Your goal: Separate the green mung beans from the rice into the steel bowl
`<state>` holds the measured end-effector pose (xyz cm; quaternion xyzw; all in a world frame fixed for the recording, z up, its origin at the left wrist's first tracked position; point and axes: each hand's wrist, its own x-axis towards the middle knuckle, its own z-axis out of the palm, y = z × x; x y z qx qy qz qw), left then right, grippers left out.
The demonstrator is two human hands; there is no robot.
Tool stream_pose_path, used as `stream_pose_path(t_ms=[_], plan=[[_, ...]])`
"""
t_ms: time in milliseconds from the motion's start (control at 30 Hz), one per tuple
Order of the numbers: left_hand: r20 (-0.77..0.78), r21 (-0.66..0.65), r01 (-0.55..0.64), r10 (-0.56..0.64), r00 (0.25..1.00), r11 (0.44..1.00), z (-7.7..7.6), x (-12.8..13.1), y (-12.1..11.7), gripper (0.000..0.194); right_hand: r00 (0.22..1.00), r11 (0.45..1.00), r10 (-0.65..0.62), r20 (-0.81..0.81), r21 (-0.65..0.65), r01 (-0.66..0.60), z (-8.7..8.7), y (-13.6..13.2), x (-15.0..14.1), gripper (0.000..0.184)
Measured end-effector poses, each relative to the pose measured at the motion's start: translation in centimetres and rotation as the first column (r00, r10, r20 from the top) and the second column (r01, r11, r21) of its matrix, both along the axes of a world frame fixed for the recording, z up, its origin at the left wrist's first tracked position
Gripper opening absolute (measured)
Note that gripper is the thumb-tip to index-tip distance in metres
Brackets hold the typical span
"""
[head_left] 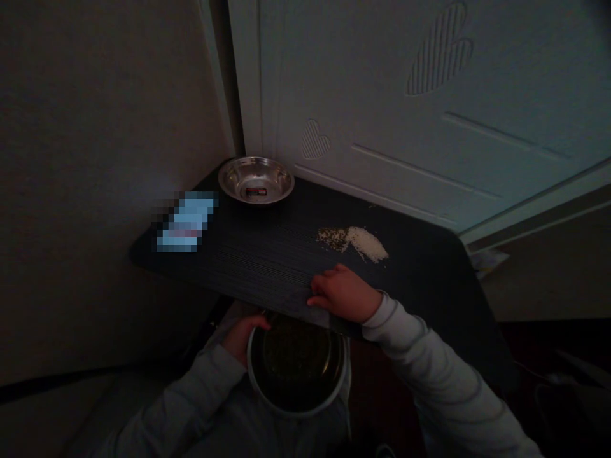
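Note:
Below the near table edge, my left hand grips the rim of a round metal bowl held over my lap. Its inside is dark, greenish-brown, and too dim to make out exactly. My right hand rests on the tabletop by that edge, just above the bowl, with curled fingers; anything inside them is hidden. Just beyond it lies a small heap of white rice-like grains. Touching its left side is a patch of mixed dark and pale grains.
The dark tabletop stands against a white panel with embossed hearts. A shiny steel basin with a small label sits at the back left. A bright, pixelated flat object lies near the left edge.

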<state>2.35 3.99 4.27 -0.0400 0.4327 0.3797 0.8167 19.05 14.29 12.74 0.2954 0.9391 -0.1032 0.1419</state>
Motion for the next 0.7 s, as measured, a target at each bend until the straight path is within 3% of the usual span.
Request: stream_pose_path(t_ms=[267,700], plan=[[-0.026,-0.021,-0.02,0.019,0.999,1.0,1.2,0.2,-0.2,0.027,0.998,0.998,0.042,0.051,0.042,-0.045,0.2,0.0,-0.4,0.031],[-0.031,-0.019,-0.026,0.025,0.999,0.999,0.6,-0.4,-0.5,0.023,0.997,0.985,0.05,0.053,0.163,-0.058,1.1,-1.1,-0.9,0.027]])
